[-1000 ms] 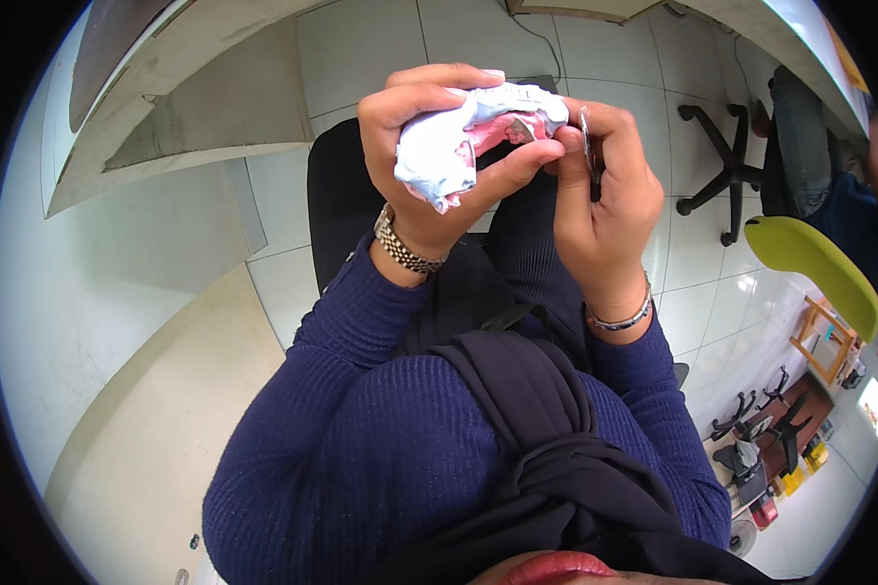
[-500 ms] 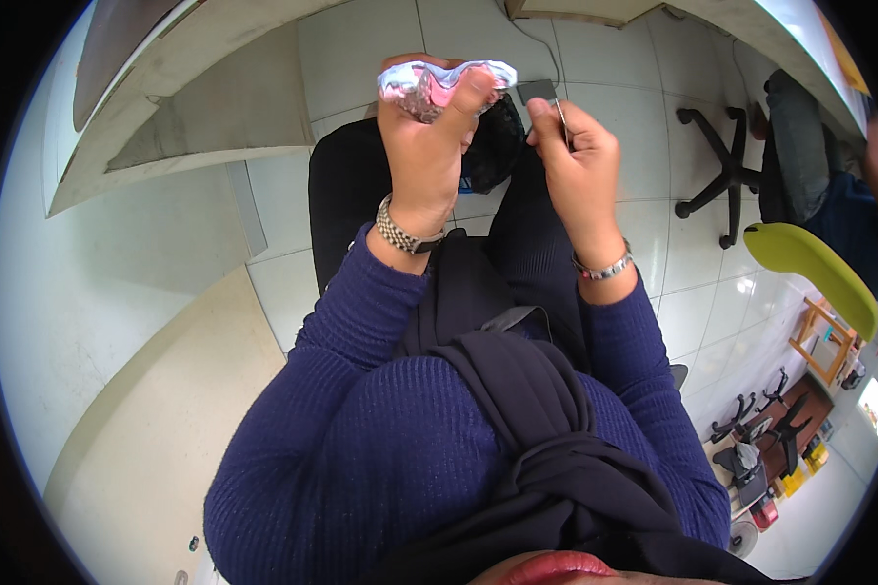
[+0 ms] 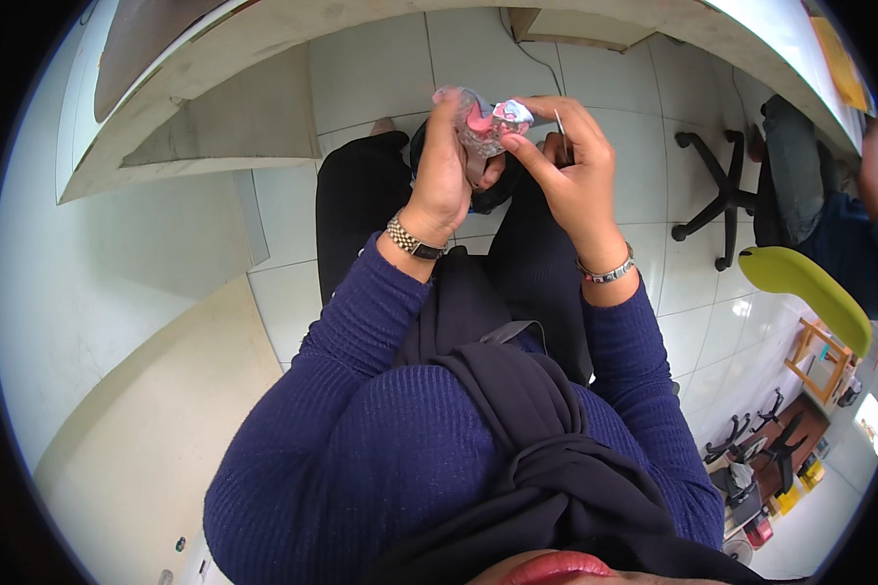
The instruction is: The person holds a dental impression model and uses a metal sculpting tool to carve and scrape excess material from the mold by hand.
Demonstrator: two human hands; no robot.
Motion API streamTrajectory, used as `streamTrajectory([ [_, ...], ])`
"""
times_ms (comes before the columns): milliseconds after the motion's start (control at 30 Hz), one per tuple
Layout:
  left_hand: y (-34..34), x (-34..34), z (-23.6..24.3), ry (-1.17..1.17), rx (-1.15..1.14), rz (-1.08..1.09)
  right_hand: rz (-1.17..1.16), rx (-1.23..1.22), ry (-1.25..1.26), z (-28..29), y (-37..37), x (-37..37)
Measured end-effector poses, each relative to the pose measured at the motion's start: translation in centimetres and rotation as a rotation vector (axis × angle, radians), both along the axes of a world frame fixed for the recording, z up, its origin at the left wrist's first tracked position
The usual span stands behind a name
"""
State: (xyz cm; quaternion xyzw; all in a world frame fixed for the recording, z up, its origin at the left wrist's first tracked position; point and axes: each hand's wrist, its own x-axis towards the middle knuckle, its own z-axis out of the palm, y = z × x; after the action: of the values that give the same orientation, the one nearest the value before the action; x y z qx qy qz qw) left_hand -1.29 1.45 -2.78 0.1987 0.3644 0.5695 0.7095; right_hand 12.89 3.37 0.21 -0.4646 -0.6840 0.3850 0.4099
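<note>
Out in front of me, my left hand (image 3: 439, 190) is wrapped round a small pink-and-white cloth piece (image 3: 480, 135) with a glittery, silvery part. My right hand (image 3: 580, 180) pinches the right edge of that piece, where a white patterned fold shows, between thumb and forefinger. A thin metal stick (image 3: 560, 121) also sticks up from the right hand's curled fingers; its lower end is hidden, so I cannot tell its kind. Both hands are closed and meet at the cloth piece.
Below the hands, a dark bin-like thing (image 3: 496, 200) stands between my knees. A pale curved desk edge (image 3: 380, 29) runs across the far side. At the right are a black wheeled chair base (image 3: 727, 185), a lime-green chair part (image 3: 810, 292) and another person's arm (image 3: 873, 166).
My right hand has come left and up to the cloth piece and now pinches its edge. My left hand has shifted right and turned, tilting the piece.
</note>
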Motion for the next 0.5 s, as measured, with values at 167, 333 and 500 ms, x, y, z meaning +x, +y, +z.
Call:
streamTrajectory([
  [167, -0.1, 1.5, 2.1, 0.116, 0.038, 0.11, -0.069, 0.281, -0.19, 1.3, -0.1, 0.0],
  [333, -0.7, 0.8, 1.5, -0.194, 0.011, -0.105, -0.023, 0.445, -0.308, 2.0, -1.2, -0.5],
  [500, -0.8, 1.5, 1.7, -0.367, -0.144, -0.002, 0.004, 0.194, -0.208, 2.5, -2.7, -0.3],
])
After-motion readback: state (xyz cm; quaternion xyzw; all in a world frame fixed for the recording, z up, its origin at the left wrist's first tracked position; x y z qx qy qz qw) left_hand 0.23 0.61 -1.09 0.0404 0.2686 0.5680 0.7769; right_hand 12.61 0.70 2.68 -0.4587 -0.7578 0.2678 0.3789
